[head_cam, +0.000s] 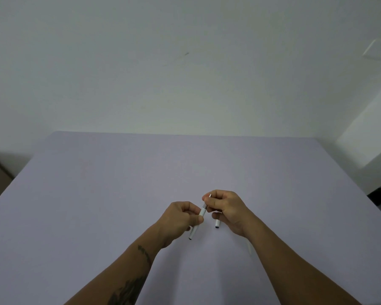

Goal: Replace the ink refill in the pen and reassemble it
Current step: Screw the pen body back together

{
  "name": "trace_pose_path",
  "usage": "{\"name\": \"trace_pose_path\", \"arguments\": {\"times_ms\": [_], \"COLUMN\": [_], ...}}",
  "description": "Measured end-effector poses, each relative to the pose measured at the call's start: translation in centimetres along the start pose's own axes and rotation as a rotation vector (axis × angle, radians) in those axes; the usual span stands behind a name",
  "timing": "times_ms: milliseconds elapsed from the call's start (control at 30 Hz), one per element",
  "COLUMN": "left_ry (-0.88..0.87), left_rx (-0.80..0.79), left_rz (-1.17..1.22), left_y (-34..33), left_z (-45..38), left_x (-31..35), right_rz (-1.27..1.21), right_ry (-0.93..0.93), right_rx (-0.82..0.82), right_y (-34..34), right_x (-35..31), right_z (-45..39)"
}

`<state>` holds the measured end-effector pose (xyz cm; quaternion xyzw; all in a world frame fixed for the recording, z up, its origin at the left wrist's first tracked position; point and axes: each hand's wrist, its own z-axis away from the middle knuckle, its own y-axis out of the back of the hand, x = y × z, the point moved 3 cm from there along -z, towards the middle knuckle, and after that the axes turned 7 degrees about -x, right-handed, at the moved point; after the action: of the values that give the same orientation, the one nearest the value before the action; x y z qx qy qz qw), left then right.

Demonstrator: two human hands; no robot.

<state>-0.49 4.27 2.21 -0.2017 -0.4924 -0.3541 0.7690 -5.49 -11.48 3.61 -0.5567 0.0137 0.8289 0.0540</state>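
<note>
White and thin, the pen barrel (pixel 196 225) is up in the air over the middle of the desk (pixel 97 194), tilted, with its black end pointing down. The left hand (pixel 180 219) pinches it around the middle. At the top end sits a silver ring, and the right hand (pixel 224 208) pinches the small tip part (pixel 208 200) there with finger and thumb. The right hand also tucks a second white tube (pixel 217 223) under its curled fingers; it may be the cap, but I cannot tell. Another pale thin thing (pixel 249 247) lies on the desk by the right wrist, too blurry to name. The pen looks light, stiff and smooth, so it could slip. I think a firm pinch near the ring is best for twisting.
</note>
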Motion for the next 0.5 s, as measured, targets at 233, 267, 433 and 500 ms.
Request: {"name": "trace_pose_path", "arguments": {"times_ms": [233,267,433,500], "left_ry": [0.029,0.033,0.038,0.041], "left_rx": [-0.028,-0.031,0.042,0.089], "left_rz": [0.1,0.097,0.014,-0.035], "left_y": [-0.2,-0.22,-0.3,-0.24], "left_z": [0.24,0.27,0.22,0.06], "left_x": [0.17,0.11,-0.16,-0.19], "right_rz": [-0.095,-0.07,0.108,0.124], "right_ry": [-0.023,-0.024,-0.003,-0.001], "right_rx": [-0.076,-0.062,0.058,0.089], "right_y": [0.23,0.25,-0.06,-0.15], "right_x": [0.05,0.1,0.23,0.4], "right_z": [0.25,0.29,-0.01,-0.21]}}
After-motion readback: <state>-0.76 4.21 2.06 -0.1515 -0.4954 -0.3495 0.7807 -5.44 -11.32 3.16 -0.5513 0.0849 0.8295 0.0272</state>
